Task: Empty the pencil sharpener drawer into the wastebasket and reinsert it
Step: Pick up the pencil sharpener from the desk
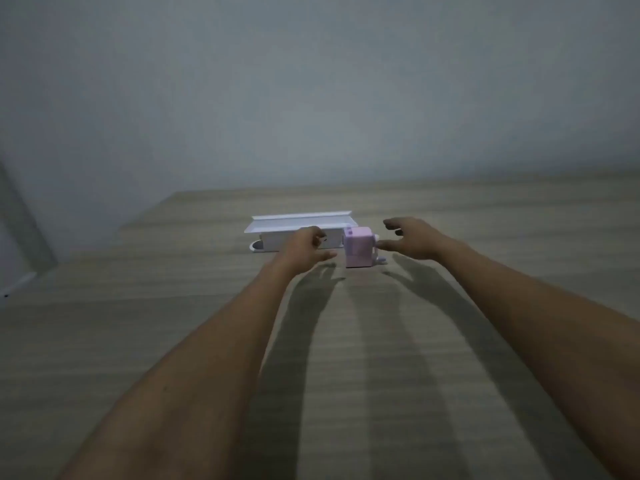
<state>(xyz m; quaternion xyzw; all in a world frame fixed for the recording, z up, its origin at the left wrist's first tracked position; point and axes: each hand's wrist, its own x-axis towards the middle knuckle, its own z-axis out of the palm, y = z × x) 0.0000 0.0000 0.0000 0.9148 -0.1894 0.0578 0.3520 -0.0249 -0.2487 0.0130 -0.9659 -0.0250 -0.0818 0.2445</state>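
A small pink pencil sharpener point(358, 247) stands upright on the wooden table point(346, 341), with a pale crank handle on its right side. My left hand point(304, 245) hovers just left of it, fingers loosely curled and holding nothing. My right hand point(412, 237) is just right of the sharpener, fingers spread toward it, not touching that I can see. Both arms stretch forward from the bottom of the view. The sharpener's drawer is not distinguishable in this blurred view. No wastebasket is in view.
A long white box-like tray point(277, 225) lies directly behind my left hand and the sharpener. The table's left edge point(86, 251) runs diagonally, with floor beyond. A plain grey wall stands behind the table.
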